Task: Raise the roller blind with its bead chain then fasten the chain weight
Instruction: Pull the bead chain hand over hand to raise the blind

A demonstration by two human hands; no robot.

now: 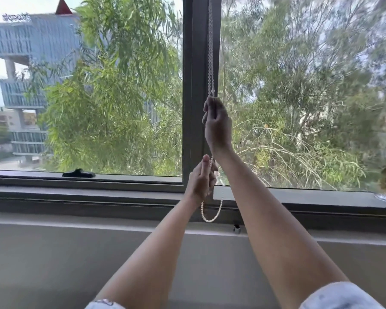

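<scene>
Grey sill below, both fists work the bead chain (211,52): left hand (201,179) closed low near its loop, right hand (216,121) gripping higher. Beyond, glass looks bare; blind mostly raised, weight fastening remains.

Both hands grip the white bead chain (210,63) in front of the dark window mullion (194,85): the right hand (216,123) closes on it higher up, the left hand (202,178) holds it lower, near the sill (76,192). The chain's loop hangs below the left hand, and trees fill the glass
</scene>
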